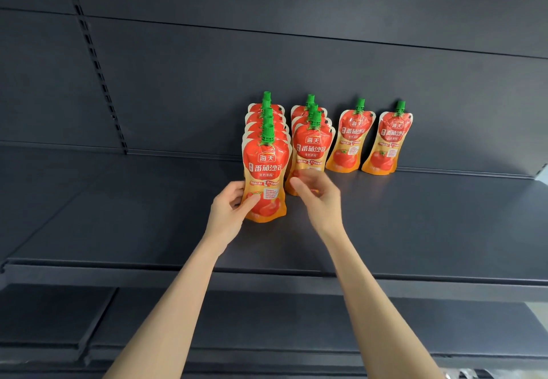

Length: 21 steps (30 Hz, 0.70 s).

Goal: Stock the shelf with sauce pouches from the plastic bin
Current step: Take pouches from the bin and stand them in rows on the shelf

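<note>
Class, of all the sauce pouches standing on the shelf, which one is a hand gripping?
The front pouch of the leftmost row; the left hand grips its lower left edge.

right hand [317,197] blurred, rear pouches [264,111] mostly hidden

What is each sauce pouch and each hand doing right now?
front pouch: upright, held by left hand
left row: upright behind it
second row: upright, three deep
third pouch: upright, alone
fourth pouch: upright, alone
right hand: fingers loose, blurred, holding nothing
shelf: carries every pouch
</note>
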Tool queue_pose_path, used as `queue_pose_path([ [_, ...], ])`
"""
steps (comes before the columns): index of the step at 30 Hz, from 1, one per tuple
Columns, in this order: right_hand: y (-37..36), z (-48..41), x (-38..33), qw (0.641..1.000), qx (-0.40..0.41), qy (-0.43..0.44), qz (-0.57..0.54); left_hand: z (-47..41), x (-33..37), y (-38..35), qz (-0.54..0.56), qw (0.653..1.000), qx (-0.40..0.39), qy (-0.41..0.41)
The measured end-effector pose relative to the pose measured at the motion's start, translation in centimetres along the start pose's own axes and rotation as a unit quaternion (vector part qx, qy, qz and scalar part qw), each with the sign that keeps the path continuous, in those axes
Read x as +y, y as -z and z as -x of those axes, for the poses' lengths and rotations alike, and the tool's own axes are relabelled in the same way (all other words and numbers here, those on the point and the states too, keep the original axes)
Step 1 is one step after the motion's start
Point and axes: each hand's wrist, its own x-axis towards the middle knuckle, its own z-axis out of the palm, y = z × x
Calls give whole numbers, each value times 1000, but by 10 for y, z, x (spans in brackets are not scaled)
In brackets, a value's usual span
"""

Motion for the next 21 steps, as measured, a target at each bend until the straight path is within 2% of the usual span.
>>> queue_pose_path([
  [3, -13, 5, -2, 996, -76, -29, -31, 1, 1, 1, -1, 1000, -11, -2],
  [5, -17, 8, -3, 995, -90, -27, -28, 2, 2, 1, 0, 1000, -15, -2],
  [11, -19, 9, -3, 997, -68, -17, 34, 5, 4, 2, -13, 1000, -20, -9],
  [16, -15, 16, -15, 995, -56, -1, 81, 12, 4, 3, -85, 996, 16, -16],
  [19, -1, 26, -27, 993, -12, 15, 118, 27, 13, 3, -171, 979, 80, -77],
  [21, 14, 35, -36, 989, 9, 29, 147, 41, 27, -3, -202, 966, 88, -138],
])
